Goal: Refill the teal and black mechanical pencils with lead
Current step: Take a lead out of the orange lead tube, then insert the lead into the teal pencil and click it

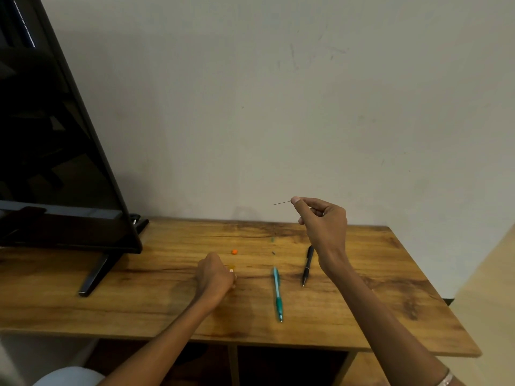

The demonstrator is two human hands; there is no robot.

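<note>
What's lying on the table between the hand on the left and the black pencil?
In the head view, the teal pencil lies between the left hand and the black pencil, on otherwise bare wood.

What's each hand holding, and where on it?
Right hand pinches a thin lead by one end, raised above the table. Left hand closes over a small yellowish item, mostly hidden; grip point unclear.

Home room; flat-screen TV (55,151) on wooden table (362,288); plain wall (278,93)
</note>
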